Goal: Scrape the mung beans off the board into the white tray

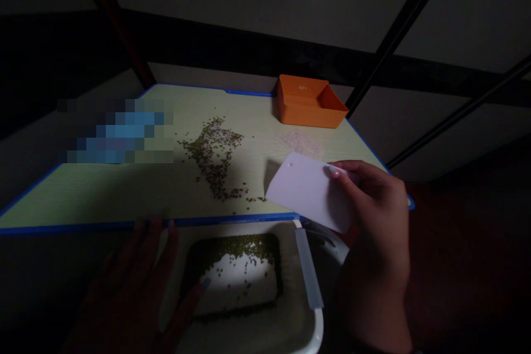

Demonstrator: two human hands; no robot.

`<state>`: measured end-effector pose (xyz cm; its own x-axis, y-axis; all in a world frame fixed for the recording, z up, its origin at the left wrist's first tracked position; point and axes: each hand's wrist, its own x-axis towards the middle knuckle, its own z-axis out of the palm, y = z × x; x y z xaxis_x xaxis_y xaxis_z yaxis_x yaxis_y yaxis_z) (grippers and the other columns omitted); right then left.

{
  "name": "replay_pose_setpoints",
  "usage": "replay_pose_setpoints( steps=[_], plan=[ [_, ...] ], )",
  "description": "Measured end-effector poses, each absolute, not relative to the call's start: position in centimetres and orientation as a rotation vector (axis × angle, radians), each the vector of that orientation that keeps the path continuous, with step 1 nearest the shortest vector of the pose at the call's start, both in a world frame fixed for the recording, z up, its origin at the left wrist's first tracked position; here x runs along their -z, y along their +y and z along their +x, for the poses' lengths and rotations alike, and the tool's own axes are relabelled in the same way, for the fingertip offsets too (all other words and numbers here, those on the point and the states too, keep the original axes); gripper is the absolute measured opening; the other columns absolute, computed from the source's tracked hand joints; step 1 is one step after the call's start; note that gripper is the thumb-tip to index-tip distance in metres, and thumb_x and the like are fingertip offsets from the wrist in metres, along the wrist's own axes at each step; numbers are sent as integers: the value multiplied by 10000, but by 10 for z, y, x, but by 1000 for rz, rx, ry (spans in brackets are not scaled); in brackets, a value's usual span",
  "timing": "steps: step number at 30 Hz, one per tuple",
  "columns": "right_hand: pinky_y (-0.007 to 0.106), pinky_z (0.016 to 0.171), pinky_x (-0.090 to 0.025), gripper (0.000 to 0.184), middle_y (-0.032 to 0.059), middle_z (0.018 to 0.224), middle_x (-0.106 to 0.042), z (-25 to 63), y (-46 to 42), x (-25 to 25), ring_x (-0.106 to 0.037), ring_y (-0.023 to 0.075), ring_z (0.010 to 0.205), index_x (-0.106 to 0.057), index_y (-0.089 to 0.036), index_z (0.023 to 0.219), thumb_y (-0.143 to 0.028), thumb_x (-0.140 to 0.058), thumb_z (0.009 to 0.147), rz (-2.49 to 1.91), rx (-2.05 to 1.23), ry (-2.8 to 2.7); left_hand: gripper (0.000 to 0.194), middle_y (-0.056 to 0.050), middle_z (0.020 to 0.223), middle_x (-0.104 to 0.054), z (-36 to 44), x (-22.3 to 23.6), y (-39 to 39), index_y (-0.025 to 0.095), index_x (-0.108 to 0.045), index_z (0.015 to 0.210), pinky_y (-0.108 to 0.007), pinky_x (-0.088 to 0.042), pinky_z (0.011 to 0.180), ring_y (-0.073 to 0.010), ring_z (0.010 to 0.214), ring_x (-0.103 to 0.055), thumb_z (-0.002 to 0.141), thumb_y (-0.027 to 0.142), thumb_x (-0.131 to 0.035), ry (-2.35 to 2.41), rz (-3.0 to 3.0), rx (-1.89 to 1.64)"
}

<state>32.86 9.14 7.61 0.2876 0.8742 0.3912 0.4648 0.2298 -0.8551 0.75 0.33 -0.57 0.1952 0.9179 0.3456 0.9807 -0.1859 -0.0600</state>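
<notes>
My right hand (pixel 369 204) pinches a white rectangular card (pixel 311 188) between thumb and fingers, tilted over the table's near edge. Left of the card, small green beans (pixel 218 149), which look like mung beans, lie scattered with some pale grains among them. Below the edge is a plastic container (pixel 294 287) with a grey side clip and more green beans (pixel 249 243) inside, mostly along its far side. My left hand (pixel 136 276) straddles the container's left rim, thumb inside and fingers outside. Deep shadow covers much of this hand.
An orange open box (pixel 307 113) stands at the table's back right. A patch of pale pinkish grains (pixel 301 142) lies before it. Blue edging (pixel 124 225) borders the light table (pixel 136 188). At the left is a blurred-out blue item (pixel 124 133). Panels rise behind.
</notes>
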Motion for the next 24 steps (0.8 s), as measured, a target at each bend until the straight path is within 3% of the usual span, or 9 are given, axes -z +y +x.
replay_pose_setpoints(
  steps=[10,18,24],
  plan=[
    [236,494,-404,108,10,744,-712,325,92,-76,-591,127,615,-732,-213,831,-313,-708,801,-1383,-494,-1323,776,-57,1642,-124,7,7,2,242,-113,1472,-611,-358,1138,-298,1512,-139,806,541,-377,-1789,-2215,338],
    [255,542,-428,117,6,747,-715,326,95,-73,-605,132,639,-727,-218,826,-328,-691,819,-1376,-507,-1337,775,-79,1643,-104,3,8,3,215,-151,1466,-615,-458,1021,-322,1500,-171,802,514,-414,-1658,-2206,300],
    [274,583,-443,133,20,799,-735,329,101,-68,-625,144,670,-734,-226,856,-342,-672,836,-1354,-512,-1372,752,-92,1635,-151,1,8,4,196,-160,1461,-577,-434,1036,-307,1497,-177,819,488,-422,-1652,-2190,308]
  ],
)
